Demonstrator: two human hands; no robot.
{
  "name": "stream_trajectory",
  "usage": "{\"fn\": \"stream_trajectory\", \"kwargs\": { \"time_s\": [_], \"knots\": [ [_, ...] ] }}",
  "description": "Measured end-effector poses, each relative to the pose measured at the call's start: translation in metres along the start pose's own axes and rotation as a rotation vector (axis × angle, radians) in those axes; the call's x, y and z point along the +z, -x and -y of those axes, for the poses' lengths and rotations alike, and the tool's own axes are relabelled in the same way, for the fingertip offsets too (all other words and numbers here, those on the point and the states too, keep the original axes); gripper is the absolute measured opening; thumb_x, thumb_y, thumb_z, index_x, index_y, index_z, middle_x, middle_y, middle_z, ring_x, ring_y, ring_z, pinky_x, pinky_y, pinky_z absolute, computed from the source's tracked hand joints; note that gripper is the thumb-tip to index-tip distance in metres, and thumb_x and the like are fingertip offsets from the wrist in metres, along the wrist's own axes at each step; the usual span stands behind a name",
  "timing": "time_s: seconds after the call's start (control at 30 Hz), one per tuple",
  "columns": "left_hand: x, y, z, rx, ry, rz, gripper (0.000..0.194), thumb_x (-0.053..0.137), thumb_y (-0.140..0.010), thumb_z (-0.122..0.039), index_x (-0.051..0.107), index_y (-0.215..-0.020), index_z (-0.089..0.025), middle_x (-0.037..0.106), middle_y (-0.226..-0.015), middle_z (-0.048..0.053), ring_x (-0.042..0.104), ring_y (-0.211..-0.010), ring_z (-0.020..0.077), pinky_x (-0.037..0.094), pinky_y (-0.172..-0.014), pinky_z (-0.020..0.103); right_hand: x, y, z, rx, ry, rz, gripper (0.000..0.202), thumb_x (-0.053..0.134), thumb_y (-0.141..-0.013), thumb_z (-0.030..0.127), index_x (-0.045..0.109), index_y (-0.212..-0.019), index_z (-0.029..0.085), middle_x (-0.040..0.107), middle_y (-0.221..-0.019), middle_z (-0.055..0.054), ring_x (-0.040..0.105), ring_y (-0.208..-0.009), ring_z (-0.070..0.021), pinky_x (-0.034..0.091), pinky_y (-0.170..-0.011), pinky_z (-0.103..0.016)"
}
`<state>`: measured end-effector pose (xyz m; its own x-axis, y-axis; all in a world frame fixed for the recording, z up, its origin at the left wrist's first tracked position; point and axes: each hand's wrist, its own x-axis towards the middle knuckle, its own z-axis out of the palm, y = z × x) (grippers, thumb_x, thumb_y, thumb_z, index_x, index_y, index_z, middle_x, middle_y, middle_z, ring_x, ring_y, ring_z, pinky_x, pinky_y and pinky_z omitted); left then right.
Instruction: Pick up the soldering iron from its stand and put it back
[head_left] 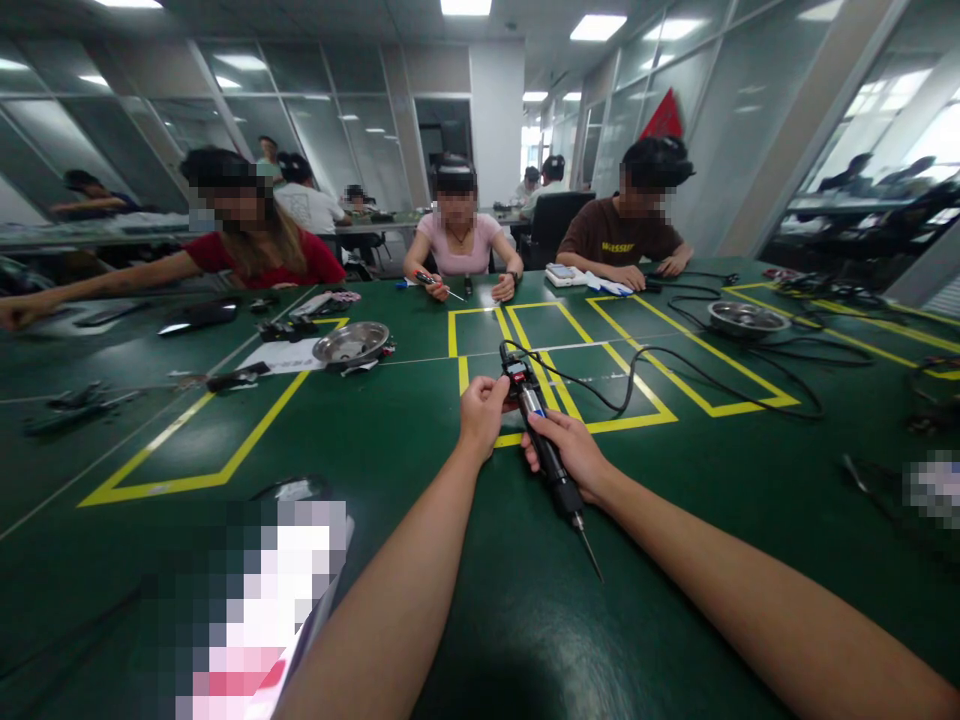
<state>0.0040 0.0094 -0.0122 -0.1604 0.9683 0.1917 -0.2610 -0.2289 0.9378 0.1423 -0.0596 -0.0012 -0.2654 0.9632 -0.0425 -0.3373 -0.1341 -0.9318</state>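
An electric screwdriver (551, 455) lies across my hands above the green table, its long bit pointing down and toward me. My right hand (574, 450) is wrapped round the middle of its black and silver body. At the cable end, my left hand (486, 405) pinches the top of the tool, thumb against the part with a small red mark. A black cable (619, 408) leaves that end and loops off to the right across the table. The fingertips of my left hand are partly hidden behind the tool.
Yellow tape rectangles (645, 412) mark the green table (405, 480). Metal bowls stand at left (352, 342) and right (750, 318). A blurred-out bright object (277, 570) lies by my left forearm. Three people sit opposite; the middle person holds a screwdriver (442, 285). Tangled cables (847, 310) lie far right.
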Motion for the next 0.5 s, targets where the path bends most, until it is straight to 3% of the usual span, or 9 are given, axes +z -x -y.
{"fn": "stream_trajectory", "kwargs": {
  "time_s": [0.23, 0.5],
  "knots": [
    [0.0012, -0.0007, -0.0019, -0.064, 0.073, -0.042, 0.028, 0.07, -0.072, -0.037, 0.051, -0.071, -0.016, 0.061, -0.064, 0.001, 0.062, -0.061, 0.015, 0.054, -0.061, 0.03, -0.0008, -0.0017, -0.0005, -0.006, -0.018, -0.003, 0.027, 0.067, -0.082, 0.039, 0.057, -0.088, 0.014, 0.066, -0.069, -0.003, 0.059, -0.049, -0.0109, 0.05, -0.044, -0.022],
    [0.0006, -0.0042, -0.0005, -0.16, 0.237, -0.015, 0.026, 0.07, -0.071, -0.031, 0.051, -0.073, -0.014, 0.067, -0.075, 0.007, 0.066, -0.066, 0.0171, 0.055, -0.064, 0.032, -0.0046, -0.0023, -0.0017, -0.009, -0.033, 0.012, 0.027, 0.066, -0.083, 0.038, 0.059, -0.092, 0.014, 0.066, -0.072, -0.005, 0.059, -0.05, -0.0113, 0.051, -0.045, -0.022]
  ]
}}
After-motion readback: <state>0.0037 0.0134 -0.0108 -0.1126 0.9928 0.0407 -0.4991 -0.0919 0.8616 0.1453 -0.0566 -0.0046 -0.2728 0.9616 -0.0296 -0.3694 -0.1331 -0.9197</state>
